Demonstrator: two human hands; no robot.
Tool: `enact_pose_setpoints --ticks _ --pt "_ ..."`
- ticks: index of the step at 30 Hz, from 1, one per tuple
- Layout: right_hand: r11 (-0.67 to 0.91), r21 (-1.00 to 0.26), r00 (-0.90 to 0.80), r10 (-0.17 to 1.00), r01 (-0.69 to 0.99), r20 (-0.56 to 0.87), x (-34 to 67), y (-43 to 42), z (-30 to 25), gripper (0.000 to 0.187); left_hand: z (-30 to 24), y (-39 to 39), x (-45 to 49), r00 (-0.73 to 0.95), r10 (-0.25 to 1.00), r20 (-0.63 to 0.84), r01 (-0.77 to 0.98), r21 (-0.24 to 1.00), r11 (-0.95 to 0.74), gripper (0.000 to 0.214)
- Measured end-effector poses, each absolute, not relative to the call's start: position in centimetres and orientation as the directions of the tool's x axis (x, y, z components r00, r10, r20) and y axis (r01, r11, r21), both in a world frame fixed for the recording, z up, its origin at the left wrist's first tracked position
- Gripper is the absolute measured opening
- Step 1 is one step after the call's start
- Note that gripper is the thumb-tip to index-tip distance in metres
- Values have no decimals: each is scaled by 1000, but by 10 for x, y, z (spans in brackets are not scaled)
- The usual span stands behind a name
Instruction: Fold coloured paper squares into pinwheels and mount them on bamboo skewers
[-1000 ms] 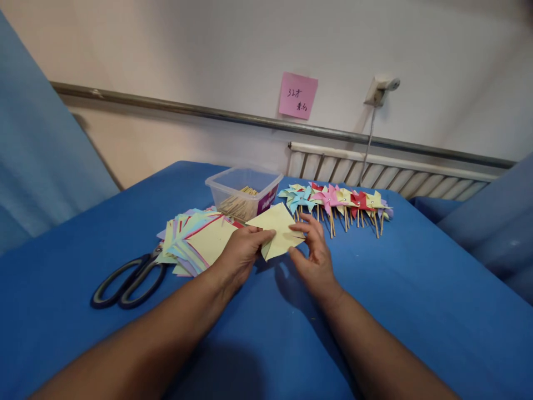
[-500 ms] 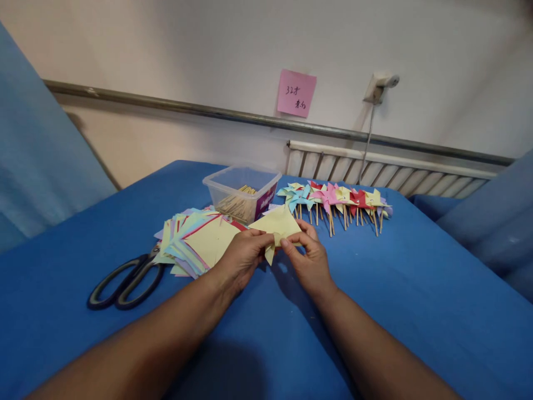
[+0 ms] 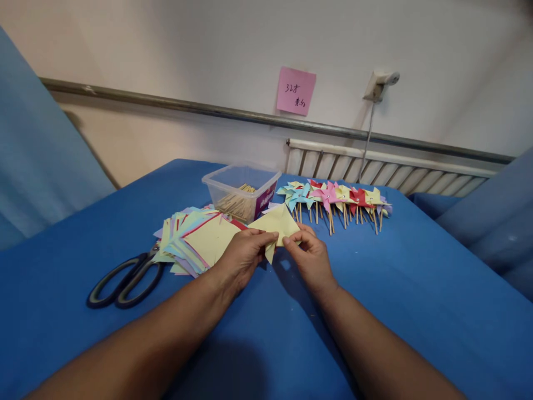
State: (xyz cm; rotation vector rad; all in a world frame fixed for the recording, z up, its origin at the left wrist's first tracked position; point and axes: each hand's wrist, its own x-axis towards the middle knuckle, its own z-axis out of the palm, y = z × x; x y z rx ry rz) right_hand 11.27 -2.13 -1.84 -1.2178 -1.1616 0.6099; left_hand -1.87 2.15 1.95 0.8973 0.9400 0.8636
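Note:
Between my two hands is a yellow sheet of paper [image 3: 280,220], cut and partly folded, with one pointed flap hanging down. My left hand [image 3: 245,250] pinches its lower left part, thumb on top. At its lower right, my right hand [image 3: 310,253] grips the paper between thumb and fingers; some fingertips are hidden behind it. Just left of my left hand lies a fanned pile of coloured paper squares [image 3: 210,239], a yellow one uppermost. Large dark-handled scissors [image 3: 127,280] rest beside the pile, their blades under the papers.
Behind the pile stands a clear plastic box [image 3: 241,191] with thin wooden sticks inside. Finished paper pinwheels [image 3: 328,194] on sticks lie in a row at the back right. The blue-covered table [image 3: 395,300] reaches a wall with a metal rail [image 3: 233,114] and a radiator [image 3: 333,164].
My right thumb has shifted slightly on the yellow paper, and the small folded part near my thumbs now looks flatter. Both hands stay in nearly the same place.

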Motion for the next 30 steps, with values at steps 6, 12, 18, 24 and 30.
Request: enact_pose_setpoints --ticks 6,12,18,24,30 --pt "282 -916 371 849 285 377 114 -18 -22 12 15 23 -19 343 900 -270 -180 921 345 24" --pt "271 -911 362 853 310 376 114 -17 -22 11 11 24 -20 319 916 -242 -123 948 294 27" --pt "284 -903 362 844 323 395 114 -17 -21 10 11 24 -20 325 914 -242 -89 954 285 27" --pt "281 -905 362 847 319 390 114 -17 -22 10 11 24 -20 330 914 -237 -85 956 279 27" --pt "280 -910 366 848 307 384 113 -17 -23 11 12 24 -20 322 912 -252 -64 956 287 27"
